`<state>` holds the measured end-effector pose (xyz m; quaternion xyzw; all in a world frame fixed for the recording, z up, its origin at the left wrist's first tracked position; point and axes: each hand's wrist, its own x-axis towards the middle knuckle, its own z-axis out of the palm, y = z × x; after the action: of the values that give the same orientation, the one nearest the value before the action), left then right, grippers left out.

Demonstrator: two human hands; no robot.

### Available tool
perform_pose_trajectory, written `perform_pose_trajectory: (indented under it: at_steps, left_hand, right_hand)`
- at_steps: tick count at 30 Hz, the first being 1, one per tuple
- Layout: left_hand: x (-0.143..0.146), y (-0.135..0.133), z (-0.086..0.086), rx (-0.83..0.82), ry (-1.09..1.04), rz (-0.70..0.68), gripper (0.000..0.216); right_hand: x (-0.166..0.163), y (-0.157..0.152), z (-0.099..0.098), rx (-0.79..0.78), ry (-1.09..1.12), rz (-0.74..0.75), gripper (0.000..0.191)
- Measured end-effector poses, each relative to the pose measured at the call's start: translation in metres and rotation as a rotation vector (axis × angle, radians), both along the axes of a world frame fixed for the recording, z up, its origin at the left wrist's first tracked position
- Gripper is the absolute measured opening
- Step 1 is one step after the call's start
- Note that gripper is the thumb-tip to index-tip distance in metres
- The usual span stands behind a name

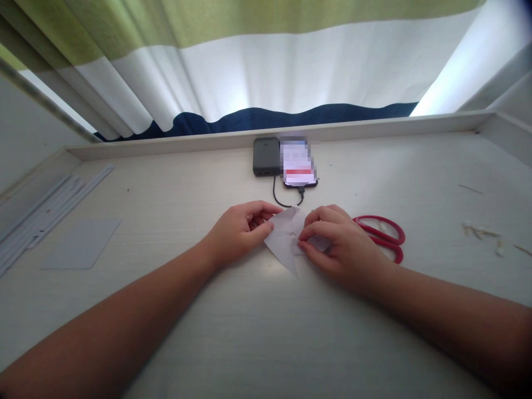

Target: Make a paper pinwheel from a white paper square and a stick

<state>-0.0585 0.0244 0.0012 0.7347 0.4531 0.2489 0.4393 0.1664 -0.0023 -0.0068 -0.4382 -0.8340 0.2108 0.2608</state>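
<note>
A small folded piece of white paper [285, 238] lies on the pale table [266, 332] between my hands, with one pointed corner aimed toward me. My left hand [239, 230] is curled, its fingertips pinching the paper's left upper edge. My right hand [338, 244] is also curled, fingers pressed onto the paper's right side. Red-handled scissors [384, 235] lie just right of my right hand, partly hidden behind it.
A dark power bank [266, 157] and a phone [298, 163], joined by a cable, sit at the table's far edge. A grey sheet [83, 244] and several white strips [41, 213] lie at the left. Paper scraps [484, 233] are scattered at the right. A curtain hangs behind.
</note>
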Motion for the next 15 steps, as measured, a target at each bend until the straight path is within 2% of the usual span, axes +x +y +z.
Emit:
perform_pose_trajectory:
  at_steps: [5,9,11,15]
  left_hand:
    - [-0.002,0.000,-0.004,0.039,0.011,0.043,0.032]
    - [-0.006,0.005,-0.009,0.040,-0.054,0.101,0.039]
    - [-0.009,0.009,-0.008,0.046,-0.085,0.049,0.042]
    - [-0.014,0.011,0.004,0.088,0.046,-0.224,0.045]
  right_hand:
    - [-0.002,0.001,0.001,-0.008,-0.053,-0.031,0.007]
    - [-0.004,0.002,0.002,-0.026,-0.099,-0.052,0.007]
    - [-0.004,0.003,0.002,-0.023,-0.108,-0.054,0.007]
    - [-0.004,0.004,0.000,-0.011,-0.114,-0.053,0.006]
